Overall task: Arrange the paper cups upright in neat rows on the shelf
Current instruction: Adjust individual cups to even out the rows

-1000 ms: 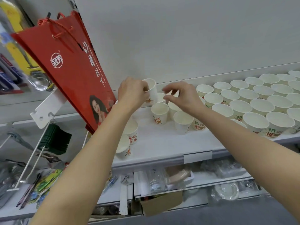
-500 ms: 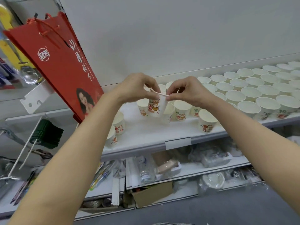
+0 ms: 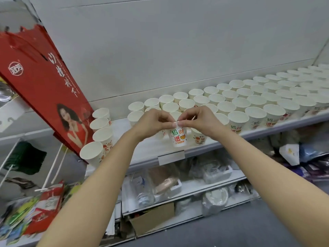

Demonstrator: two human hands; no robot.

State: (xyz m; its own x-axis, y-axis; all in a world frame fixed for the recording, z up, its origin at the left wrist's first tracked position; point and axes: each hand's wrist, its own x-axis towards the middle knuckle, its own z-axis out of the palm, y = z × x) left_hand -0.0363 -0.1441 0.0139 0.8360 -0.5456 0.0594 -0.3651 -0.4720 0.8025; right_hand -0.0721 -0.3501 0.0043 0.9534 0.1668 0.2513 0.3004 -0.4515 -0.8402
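Paper cup [image 3: 178,137] upright, both hands [image 3: 178,122] pinching rim

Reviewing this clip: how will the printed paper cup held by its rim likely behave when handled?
The cup is probably very light: the left hand and right hand hold it only by fingertip pinches at the rim. Its thin paper wall likely dents if squeezed. Empty and taller than its narrow base, it may tip easily when nudged on the shelf.

Centre frame: left hand [image 3: 151,124] and right hand [image 3: 199,122] pinching the rim of one cup [image 3: 178,137], held upright above the shelf [image 3: 151,148]. Right of frame: rows of upright cups [image 3: 256,102]. Left: red bag [image 3: 42,90], four more cups [image 3: 101,129] beside it.
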